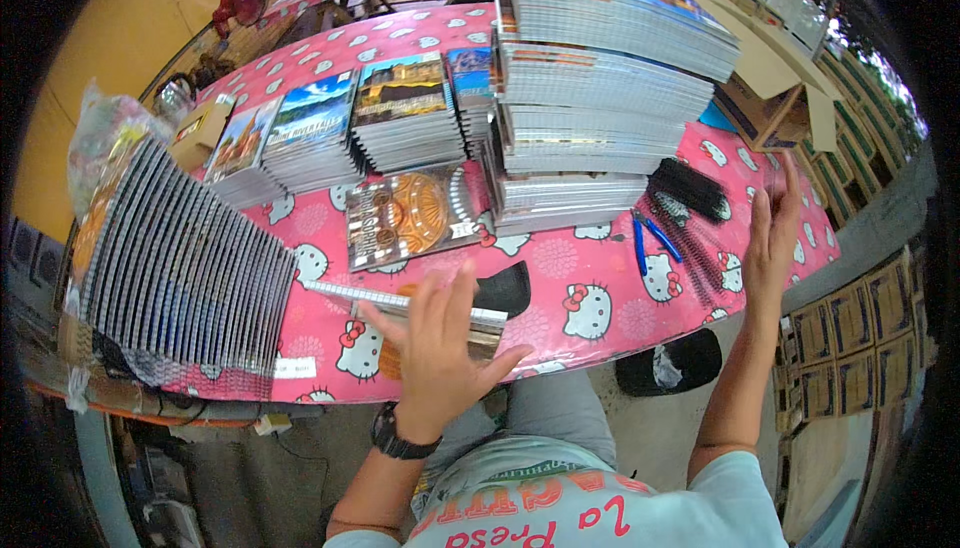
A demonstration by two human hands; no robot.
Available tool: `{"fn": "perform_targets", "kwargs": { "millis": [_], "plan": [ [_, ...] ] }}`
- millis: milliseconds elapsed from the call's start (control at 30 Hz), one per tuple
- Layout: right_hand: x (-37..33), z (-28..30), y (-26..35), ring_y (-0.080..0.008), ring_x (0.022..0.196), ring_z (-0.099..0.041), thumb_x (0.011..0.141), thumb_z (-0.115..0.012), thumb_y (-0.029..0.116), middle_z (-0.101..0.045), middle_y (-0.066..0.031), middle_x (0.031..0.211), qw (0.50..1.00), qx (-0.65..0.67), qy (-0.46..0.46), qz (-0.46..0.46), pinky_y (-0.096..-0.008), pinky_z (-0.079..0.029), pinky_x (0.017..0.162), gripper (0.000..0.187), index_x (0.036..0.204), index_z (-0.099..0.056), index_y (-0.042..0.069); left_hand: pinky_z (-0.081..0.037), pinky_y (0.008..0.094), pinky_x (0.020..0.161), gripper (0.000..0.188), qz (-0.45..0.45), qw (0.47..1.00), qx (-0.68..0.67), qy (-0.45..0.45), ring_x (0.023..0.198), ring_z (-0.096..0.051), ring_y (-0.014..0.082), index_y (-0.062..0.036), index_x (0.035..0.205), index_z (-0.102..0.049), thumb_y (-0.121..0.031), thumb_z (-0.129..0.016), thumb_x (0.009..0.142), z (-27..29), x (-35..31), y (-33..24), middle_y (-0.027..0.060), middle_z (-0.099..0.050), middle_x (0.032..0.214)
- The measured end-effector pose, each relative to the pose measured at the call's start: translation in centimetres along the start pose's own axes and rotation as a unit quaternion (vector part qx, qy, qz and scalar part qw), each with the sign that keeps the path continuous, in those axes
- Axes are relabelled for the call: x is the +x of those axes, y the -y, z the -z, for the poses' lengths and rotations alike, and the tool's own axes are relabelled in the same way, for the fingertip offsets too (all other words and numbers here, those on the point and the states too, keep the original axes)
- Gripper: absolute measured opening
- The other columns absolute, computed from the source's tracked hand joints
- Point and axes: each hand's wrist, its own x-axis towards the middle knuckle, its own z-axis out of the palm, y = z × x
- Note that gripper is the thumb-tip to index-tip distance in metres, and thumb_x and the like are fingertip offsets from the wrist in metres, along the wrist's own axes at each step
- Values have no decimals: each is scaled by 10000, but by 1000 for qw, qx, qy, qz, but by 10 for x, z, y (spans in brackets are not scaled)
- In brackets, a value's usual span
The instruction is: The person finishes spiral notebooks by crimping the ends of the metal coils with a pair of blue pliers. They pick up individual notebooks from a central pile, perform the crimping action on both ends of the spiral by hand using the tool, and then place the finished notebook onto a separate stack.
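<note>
My left hand (440, 333), with a black watch on the wrist, is spread over a thin book (485, 333) lying near the table's front edge. The hand hides most of the book, and I cannot tell whether the palm touches it. A white toothed strip (355, 293) runs leftward from behind the fingers. Just beyond the hand lies a dark flat pad (507, 288). My right hand (775, 223) is raised at the table's right side with fingers stretched out, and nothing shows in it. Nearest to it are loose black spiral coils (690, 243) and blue-handled pliers (655, 238).
On the pink patterned table (590, 313), a tall stack of books (600, 88) rises behind. A leaning row of spiral-bound books (185, 258) fills the left. Shorter book stacks (400, 108), one flat book (412, 213), a black coil bundle (690, 188) and an open carton (770, 113) stand around.
</note>
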Motion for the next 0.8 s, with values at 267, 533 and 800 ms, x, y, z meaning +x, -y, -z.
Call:
{"fn": "perform_targets", "kwargs": {
  "millis": [267, 533, 800],
  "plan": [
    [-91, -71, 100, -253, 778, -550, 867, -523, 151, -566, -130, 888, 886, 244, 389, 66, -306, -443, 687, 297, 1135, -548, 25, -122, 592, 1004, 426, -16, 999, 0, -52, 941, -508, 214, -110, 980, -611, -343, -738, 646, -16, 0, 5, 29, -529, 887],
    [-95, -88, 104, -227, 783, -564, 758, -637, 37, -575, -104, 862, 880, 306, 363, 5, -305, -456, 700, 230, 988, -627, 33, -243, 428, 996, 183, -23, 986, -163, 33, 871, -566, 204, -111, 907, -652, -115, -661, 725, 16, 6, 21, 34, -602, 859],
    [-98, -93, 107, -225, 777, -578, 758, -640, 29, -578, -97, 835, 869, 333, 360, 59, -306, -466, 689, 220, 977, -632, 40, -266, 397, 966, 162, -18, 987, -157, 27, 861, -578, 189, -126, 891, -670, -104, -661, 731, 18, 5, 21, 23, -619, 846]
  ]
}}
